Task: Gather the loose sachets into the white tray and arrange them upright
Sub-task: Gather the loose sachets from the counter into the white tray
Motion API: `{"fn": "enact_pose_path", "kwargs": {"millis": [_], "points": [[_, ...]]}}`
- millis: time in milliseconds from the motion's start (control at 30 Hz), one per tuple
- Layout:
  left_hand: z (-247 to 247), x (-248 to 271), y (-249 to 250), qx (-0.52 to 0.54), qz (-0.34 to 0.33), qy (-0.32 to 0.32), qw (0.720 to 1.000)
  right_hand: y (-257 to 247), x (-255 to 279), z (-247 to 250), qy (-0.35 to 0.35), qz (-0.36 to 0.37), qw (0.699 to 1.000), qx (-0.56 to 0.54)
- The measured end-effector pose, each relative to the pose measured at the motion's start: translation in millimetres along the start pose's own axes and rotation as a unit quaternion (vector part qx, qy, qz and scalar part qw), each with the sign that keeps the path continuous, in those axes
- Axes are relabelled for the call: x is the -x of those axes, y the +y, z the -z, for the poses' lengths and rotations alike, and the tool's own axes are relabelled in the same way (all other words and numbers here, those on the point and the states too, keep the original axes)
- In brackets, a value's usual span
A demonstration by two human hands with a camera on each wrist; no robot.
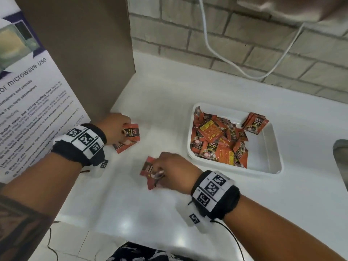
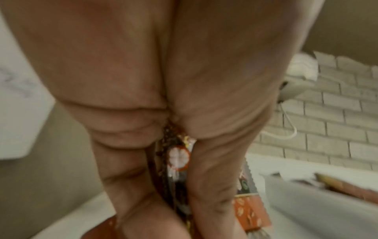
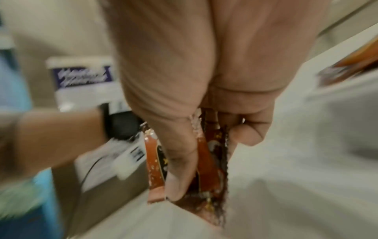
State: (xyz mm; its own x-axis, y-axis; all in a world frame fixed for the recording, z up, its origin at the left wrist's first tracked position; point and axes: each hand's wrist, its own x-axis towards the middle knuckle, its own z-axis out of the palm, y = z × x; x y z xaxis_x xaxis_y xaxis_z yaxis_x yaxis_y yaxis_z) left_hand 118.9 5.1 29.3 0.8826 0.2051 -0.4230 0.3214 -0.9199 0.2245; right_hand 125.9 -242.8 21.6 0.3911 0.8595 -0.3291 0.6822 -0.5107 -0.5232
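A white tray (image 1: pixel 271 147) sits on the counter at the right, with several orange-red sachets (image 1: pixel 216 140) piled flat in its left half and a small bunch (image 1: pixel 255 123) leaning at its far corner. My left hand (image 1: pixel 116 129) grips a few sachets (image 1: pixel 131 133) near the brown panel; they show between its fingers (image 2: pixel 131 169) in the left wrist view as sachets (image 2: pixel 178 158). My right hand (image 1: pixel 169 170) pinches a bunch of sachets (image 1: pixel 148 170) just left of the tray. In the right wrist view thumb and fingers (image 3: pixel 180 161) clamp those sachets (image 3: pixel 212 161).
A tall brown panel (image 1: pixel 84 53) and a microwave notice (image 1: pixel 28 102) stand at the left. A brick wall (image 1: pixel 244 44) with a white cable (image 1: pixel 216 53) runs behind. A grey object (image 1: pixel 340 153) sits at the right edge. White counter (image 1: pixel 150 204) lies near me.
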Motion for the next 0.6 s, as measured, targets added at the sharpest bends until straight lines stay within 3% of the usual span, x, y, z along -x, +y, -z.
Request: {"fn": "enact_pose_path", "kwargs": {"millis": [67,167,267,333,433,533,600], "points": [[17.4,0.3,15.3,0.063,-0.035,0.043,0.996,21.8,15.9,36.2,0.103,-0.062,0.992,-0.030],[32.2,-5.7,57.9,0.209,-0.100,0.069,0.970,58.1,37.3,78.4,0.256,-0.172,0.949,-0.069],[32.2,-18.9,113.6,0.397,-0.142,0.017,0.907,91.9,57.2,96.1,0.307,-0.269,0.905,-0.122],[23.1,-34.4,146.6,0.438,-0.137,-0.011,0.889,110.2,66.4,92.7,0.326,-0.303,0.885,-0.141],[5.7,-50.9,183.5,0.417,-0.129,-0.016,0.899,131.3,72.6,76.8,0.350,-0.327,0.859,-0.180],[-11.1,-58.4,201.1,0.332,-0.136,0.025,0.933,145.7,80.0,61.2,0.360,-0.310,0.861,-0.183],[-20.0,-61.9,205.6,0.314,-0.140,0.064,0.937,152.9,90.4,57.3,0.376,-0.308,0.852,-0.192]]}}
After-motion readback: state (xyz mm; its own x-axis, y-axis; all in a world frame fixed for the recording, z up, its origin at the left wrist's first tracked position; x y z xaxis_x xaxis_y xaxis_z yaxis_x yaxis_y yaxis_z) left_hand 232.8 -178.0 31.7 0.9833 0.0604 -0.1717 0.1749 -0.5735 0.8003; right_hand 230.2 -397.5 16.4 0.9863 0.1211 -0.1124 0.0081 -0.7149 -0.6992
